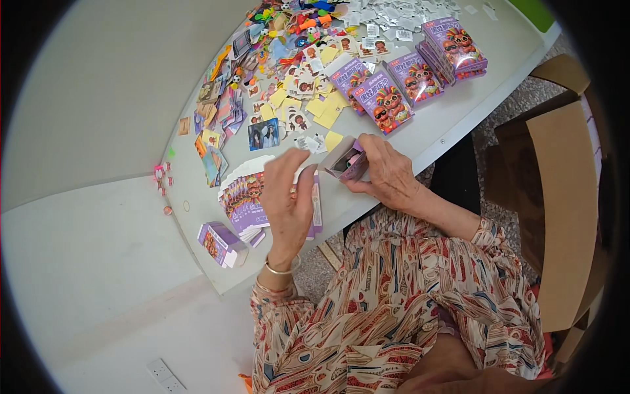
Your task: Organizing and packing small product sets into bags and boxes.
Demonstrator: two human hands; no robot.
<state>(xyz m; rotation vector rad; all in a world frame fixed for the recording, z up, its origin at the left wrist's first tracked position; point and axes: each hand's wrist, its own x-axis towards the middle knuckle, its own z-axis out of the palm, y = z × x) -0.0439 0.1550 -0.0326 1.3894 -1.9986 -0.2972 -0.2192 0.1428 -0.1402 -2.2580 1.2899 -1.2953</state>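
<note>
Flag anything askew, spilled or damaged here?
One purple box sits askew near the left edge of the table, white flaps showing, apart from the boxes at upper right. Small toys lie in a loose heap. No clear damage shows.

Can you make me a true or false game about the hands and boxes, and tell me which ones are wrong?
1. The right hand is holding an open box. True.
2. The left hand is squeezed into a fist. False: the left hand is open, with thumb and fingers apart.
3. Yellow paper pieces lie on the table. True.
4. The bracelet is on the right wrist. False: the bracelet is on the left wrist.
5. Flat purple cartons lie near the left hand. True.
</note>
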